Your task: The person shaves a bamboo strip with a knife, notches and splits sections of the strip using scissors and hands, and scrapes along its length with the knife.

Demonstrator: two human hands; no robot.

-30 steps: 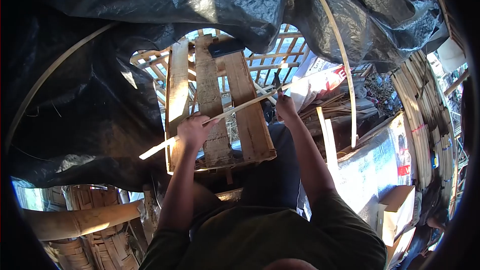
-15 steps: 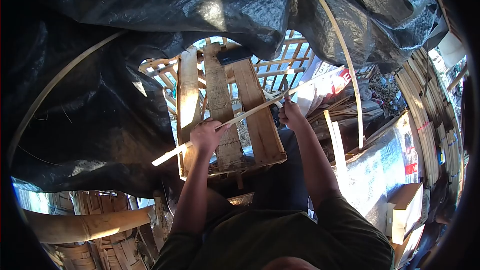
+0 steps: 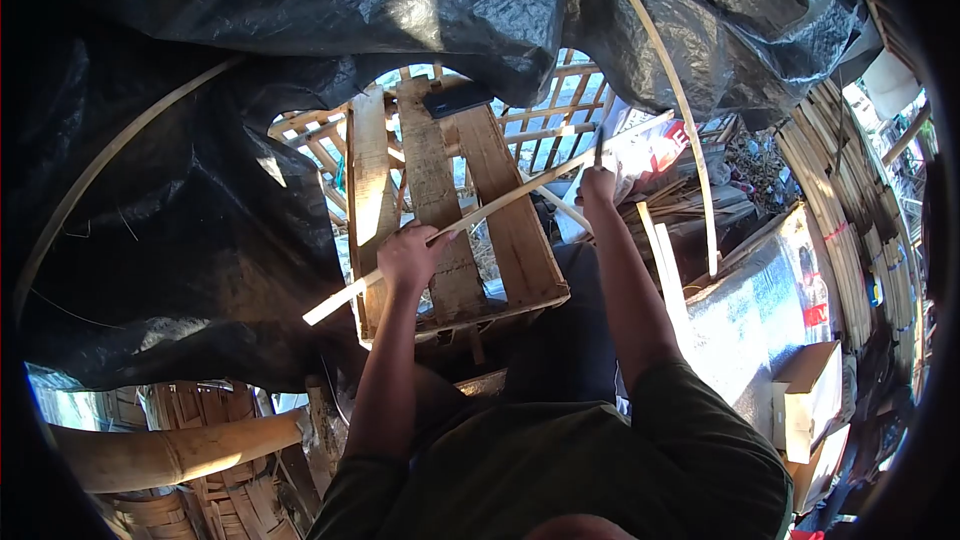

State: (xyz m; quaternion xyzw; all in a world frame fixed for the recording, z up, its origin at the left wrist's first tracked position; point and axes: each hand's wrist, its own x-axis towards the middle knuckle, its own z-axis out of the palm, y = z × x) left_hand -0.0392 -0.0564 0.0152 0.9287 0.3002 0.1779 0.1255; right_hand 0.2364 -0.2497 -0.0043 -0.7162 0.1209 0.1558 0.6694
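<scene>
A long pale bamboo strip [image 3: 505,200] lies slantwise over a slatted wooden crate [image 3: 433,185], its near end past the crate's left side. My left hand [image 3: 407,258] is wrapped round the strip near that lower left end. Beyond the crate's right edge, my right hand [image 3: 598,185] is closed round the handle of a knife [image 3: 600,145], whose narrow dark blade points away from me beside the strip's far part. Whether the blade touches the strip, I cannot tell. The fingers of my right hand hide the handle.
A dark flat phone-like object [image 3: 457,98] rests on the crate's far end. Black plastic sheeting [image 3: 190,220] hangs left and ahead. Upright pale strips [image 3: 668,260] and a silvery sheet [image 3: 745,305] stand right, with cardboard boxes [image 3: 800,405] and bundled bamboo strips [image 3: 830,195] farther over.
My right hand has moved forward and slightly right with the knife, toward the strip's far end. My left hand keeps its hold, nearly in place. The view has shifted slightly.
</scene>
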